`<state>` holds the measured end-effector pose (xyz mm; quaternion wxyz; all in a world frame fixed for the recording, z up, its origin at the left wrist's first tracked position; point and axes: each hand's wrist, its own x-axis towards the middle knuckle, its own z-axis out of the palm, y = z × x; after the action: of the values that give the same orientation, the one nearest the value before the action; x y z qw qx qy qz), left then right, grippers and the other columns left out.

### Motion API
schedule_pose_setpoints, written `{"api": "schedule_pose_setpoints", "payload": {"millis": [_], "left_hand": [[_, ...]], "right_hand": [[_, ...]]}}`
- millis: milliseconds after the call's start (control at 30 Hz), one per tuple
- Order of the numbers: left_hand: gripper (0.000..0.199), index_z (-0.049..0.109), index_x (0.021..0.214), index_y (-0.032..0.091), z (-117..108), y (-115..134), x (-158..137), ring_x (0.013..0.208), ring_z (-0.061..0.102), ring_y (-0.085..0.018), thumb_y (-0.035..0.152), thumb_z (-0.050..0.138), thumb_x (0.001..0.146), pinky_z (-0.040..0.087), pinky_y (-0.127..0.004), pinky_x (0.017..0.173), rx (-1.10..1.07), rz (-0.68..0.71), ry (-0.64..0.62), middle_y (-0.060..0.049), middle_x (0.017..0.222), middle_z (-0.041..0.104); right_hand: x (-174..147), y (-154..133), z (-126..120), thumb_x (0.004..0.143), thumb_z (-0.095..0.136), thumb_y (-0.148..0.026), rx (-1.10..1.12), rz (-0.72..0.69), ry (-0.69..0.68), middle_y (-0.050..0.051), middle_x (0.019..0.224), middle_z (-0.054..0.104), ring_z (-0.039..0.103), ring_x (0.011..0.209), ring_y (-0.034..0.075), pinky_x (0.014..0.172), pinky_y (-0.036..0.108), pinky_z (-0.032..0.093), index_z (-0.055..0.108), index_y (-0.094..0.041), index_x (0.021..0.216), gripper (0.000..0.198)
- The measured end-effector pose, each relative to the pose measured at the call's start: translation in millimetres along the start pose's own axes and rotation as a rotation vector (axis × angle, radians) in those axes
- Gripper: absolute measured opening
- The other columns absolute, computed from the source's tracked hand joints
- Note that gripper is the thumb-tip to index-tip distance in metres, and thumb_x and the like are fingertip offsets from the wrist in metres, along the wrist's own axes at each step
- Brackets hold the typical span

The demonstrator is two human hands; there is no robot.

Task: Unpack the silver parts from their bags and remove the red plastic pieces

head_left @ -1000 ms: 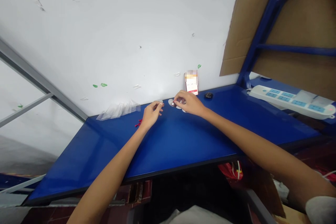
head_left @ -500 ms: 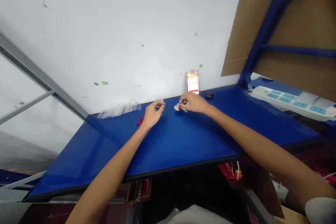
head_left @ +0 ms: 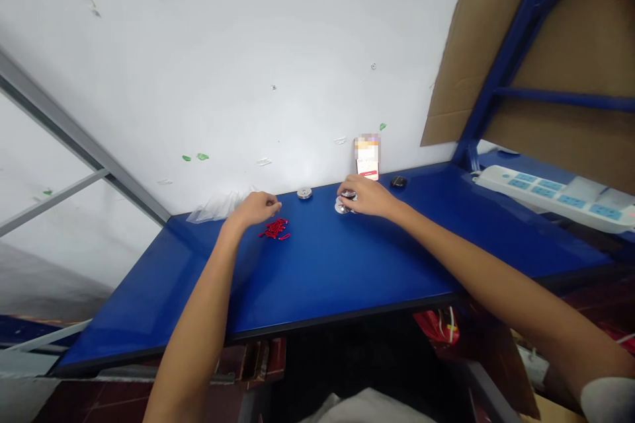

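Observation:
My left hand (head_left: 256, 208) hovers beside a small pile of red cord loops (head_left: 274, 229), its fingers loosely bent with a gap at the thumb and nothing visible in them. Under the fingers of my right hand (head_left: 366, 195) are several shiny silver discs (head_left: 342, 206). Its thumb and fingers close on a disc there, partly hidden by the hand. Between the two hands, near the wall, a round silver piece (head_left: 304, 193) lies on the blue table (head_left: 317, 264). Clear plastic bags (head_left: 218, 206) are spread just behind my left hand.
A phone (head_left: 367, 157) with a lit screen leans on the white wall behind my right hand. To its right lies a small black object (head_left: 398, 182). A white power strip (head_left: 555, 197) sits farther right, by a blue metal frame (head_left: 496, 79).
My left hand has moved left from the middle, uncovering the round silver piece and more of the red loops. My right hand stays at the discs, its fingers slightly shifted.

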<state>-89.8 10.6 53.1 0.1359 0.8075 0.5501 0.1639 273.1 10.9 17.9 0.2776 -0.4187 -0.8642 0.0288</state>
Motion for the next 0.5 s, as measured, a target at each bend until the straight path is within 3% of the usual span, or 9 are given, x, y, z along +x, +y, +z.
{"api": "schedule_pose_setpoints", "payload": {"millis": [133,300,400,500], "left_hand": [[0.016,0.082,0.077,0.026,-8.1,-13.6,-2.8,0.065,0.070,-0.021,0.038,0.070,0.079,0.047,-0.028,0.060,-0.039,0.060,-0.121,-0.004,0.073,0.078],[0.019,0.082,0.078,0.028,12.0,-12.7,5.0,0.068,0.071,-0.022,0.039,0.086,0.063,0.050,-0.028,0.062,-0.125,0.119,-0.166,-0.004,0.080,0.079],[0.013,0.081,0.076,0.028,20.5,-11.5,9.2,0.066,0.069,-0.020,0.034,0.084,0.065,0.049,-0.027,0.064,-0.039,0.123,-0.172,-0.002,0.077,0.077],[0.010,0.081,0.082,0.026,21.5,-9.7,10.2,0.070,0.069,-0.019,0.024,0.077,0.072,0.048,-0.026,0.068,0.093,0.129,-0.223,-0.001,0.078,0.077]], "right_hand": [[-1.8,-15.0,8.2,0.098,0.061,-0.015,0.049,-0.074,0.041,0.009,0.103,0.075,0.068,0.101,0.024,0.083,0.032,0.050,0.078,-0.021,0.100,0.017],[-4.6,-26.5,17.8,0.101,0.059,-0.017,0.068,-0.115,0.058,0.009,0.107,0.075,0.067,0.106,0.025,0.088,0.034,0.051,0.077,-0.021,0.103,0.019],[6.5,-28.7,22.8,0.104,0.054,-0.016,-0.059,-0.179,0.044,0.013,0.112,0.074,0.065,0.108,0.027,0.095,0.038,0.050,0.076,-0.018,0.112,0.024],[31.5,-29.5,33.7,0.106,0.051,-0.015,-0.269,-0.279,-0.071,0.018,0.126,0.071,0.062,0.118,0.032,0.101,0.044,0.047,0.072,-0.014,0.129,0.031]]}}
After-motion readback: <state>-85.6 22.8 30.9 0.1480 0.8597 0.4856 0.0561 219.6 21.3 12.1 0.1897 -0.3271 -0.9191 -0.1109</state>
